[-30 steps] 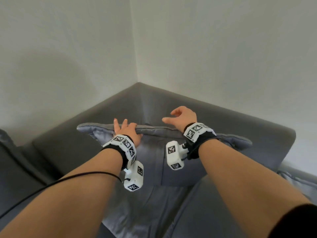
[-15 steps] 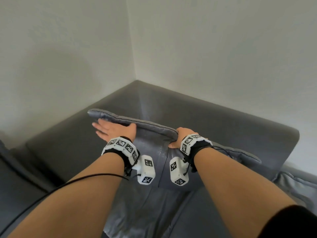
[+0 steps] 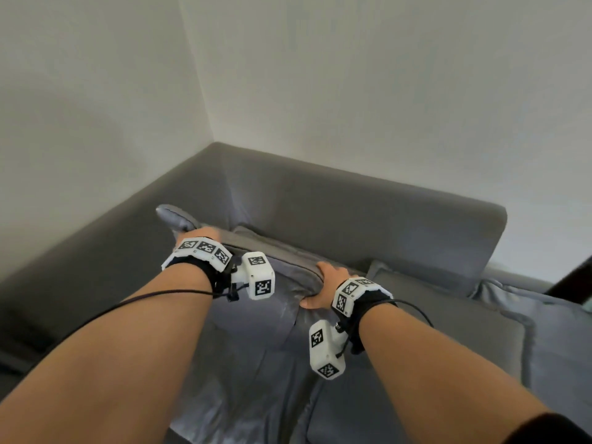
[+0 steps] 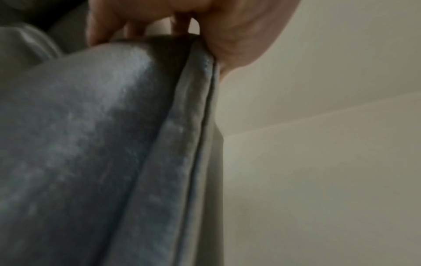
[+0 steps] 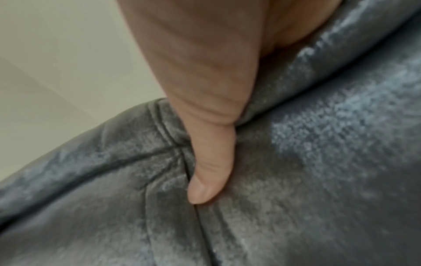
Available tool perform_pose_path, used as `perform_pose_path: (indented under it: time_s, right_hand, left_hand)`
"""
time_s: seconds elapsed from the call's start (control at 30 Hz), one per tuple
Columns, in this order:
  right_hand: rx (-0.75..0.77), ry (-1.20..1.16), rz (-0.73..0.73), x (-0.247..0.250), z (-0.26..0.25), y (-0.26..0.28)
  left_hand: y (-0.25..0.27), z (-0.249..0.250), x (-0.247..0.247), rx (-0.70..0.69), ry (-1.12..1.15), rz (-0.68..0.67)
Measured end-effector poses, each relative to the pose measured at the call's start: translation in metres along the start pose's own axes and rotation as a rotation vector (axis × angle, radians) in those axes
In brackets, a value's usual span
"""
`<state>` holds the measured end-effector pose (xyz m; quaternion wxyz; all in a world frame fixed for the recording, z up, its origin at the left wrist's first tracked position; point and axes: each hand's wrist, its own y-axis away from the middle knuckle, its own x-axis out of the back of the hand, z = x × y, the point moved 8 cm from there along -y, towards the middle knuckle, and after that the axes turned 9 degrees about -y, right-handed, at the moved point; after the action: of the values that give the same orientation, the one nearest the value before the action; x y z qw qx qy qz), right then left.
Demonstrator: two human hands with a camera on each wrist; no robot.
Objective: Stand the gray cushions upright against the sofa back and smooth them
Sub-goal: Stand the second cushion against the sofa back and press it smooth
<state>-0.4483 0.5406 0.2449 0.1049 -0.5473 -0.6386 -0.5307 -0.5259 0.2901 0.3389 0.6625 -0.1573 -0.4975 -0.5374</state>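
Gray velvet-like cushion [image 3: 256,315] stands upright in the sofa's far-left corner, against the sofa back [image 3: 368,213]. Left hand [image 3: 198,233] grips its top-left edge, fingers curled behind the seam, apparently steadying it. Right hand [image 3: 323,286] clamps the top-right edge, thumb pressed into the front face, likely seating it. A second cushion [image 3: 448,315] leans at right. Left fingertips are hidden; wrist views are blurred.
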Motion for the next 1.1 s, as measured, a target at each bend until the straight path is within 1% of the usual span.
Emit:
perform_pose_path:
  time_s: [0.03,0.07,0.1,0.17,0.23,0.3,0.37,0.43,0.5,0.57,0.6,0.67,0.73,0.77,0.8,0.87,0.9,0.93,1.0,1.1]
  right_hand:
    - [-0.026,-0.021,0.008,-0.006,0.003,0.003]
    - [-0.052,-0.045,0.024,-0.012,0.006,0.006]
    - [-0.075,-0.066,0.047,-0.017,0.006,0.010]
    - [-0.113,-0.102,0.097,-0.031,0.004,0.018]
    - [-0.139,-0.138,0.134,-0.049,-0.005,0.025]
    - [-0.167,-0.174,0.144,-0.066,-0.016,0.030]
    - [-0.199,-0.204,0.119,-0.084,-0.027,0.035]
    - [-0.199,-0.243,0.076,-0.106,-0.038,0.040]
    - [-0.145,-0.279,-0.025,-0.128,-0.050,0.038]
    - [-0.052,-0.292,-0.137,-0.144,-0.069,0.036]
    - [-0.001,-0.305,-0.149,-0.142,-0.080,0.037]
    - [0.063,-0.363,-0.070,-0.127,-0.101,0.035]
    - [0.081,-0.418,0.069,-0.101,-0.118,0.034]
    - [0.087,-0.407,0.140,-0.085,-0.126,0.034]
    - [0.107,-0.365,0.210,-0.070,-0.135,0.036]
    - [0.197,-0.210,0.333,-0.048,-0.156,0.037]
    - [0.252,-0.115,0.357,-0.043,-0.168,0.036]
    - [0.294,-0.024,0.353,-0.041,-0.179,0.036]
    - [0.330,0.158,0.284,-0.049,-0.195,0.028]
    - [0.386,0.374,0.112,-0.080,-0.215,0.017]
  left_hand:
    - [0.005,-0.003,0.002,-0.033,-0.018,0.007]
    - [0.007,-0.004,0.008,-0.072,-0.077,0.044]
    - [0.008,-0.007,0.013,-0.083,-0.114,0.081]
    - [0.008,-0.018,0.026,-0.051,-0.030,0.132]
    - [0.006,-0.025,0.037,-0.089,0.043,0.172]
    - [0.007,-0.027,0.050,-0.149,0.066,0.214]
    - [0.011,-0.023,0.061,-0.229,0.062,0.251]
    - [0.018,-0.017,0.070,-0.312,0.061,0.281]
    - [0.022,-0.016,0.075,-0.384,0.081,0.285]
    - [0.021,-0.028,0.080,-0.408,0.133,0.283]
    - [0.019,-0.035,0.080,-0.406,0.153,0.274]
    - [0.013,-0.057,0.080,-0.393,0.168,0.241]
    - [0.007,-0.081,0.074,-0.406,0.146,0.185]
    - [0.004,-0.092,0.069,-0.416,0.126,0.152]
    - [0.001,-0.105,0.064,-0.420,0.117,0.121]
    - [-0.004,-0.128,0.056,-0.410,0.164,0.047]
    - [-0.005,-0.138,0.053,-0.407,0.167,0.011]
    - [-0.006,-0.145,0.050,-0.406,0.155,-0.027]
    - [-0.008,-0.163,0.044,-0.380,0.094,-0.086]
    - [-0.012,-0.193,0.041,-0.299,0.066,-0.070]
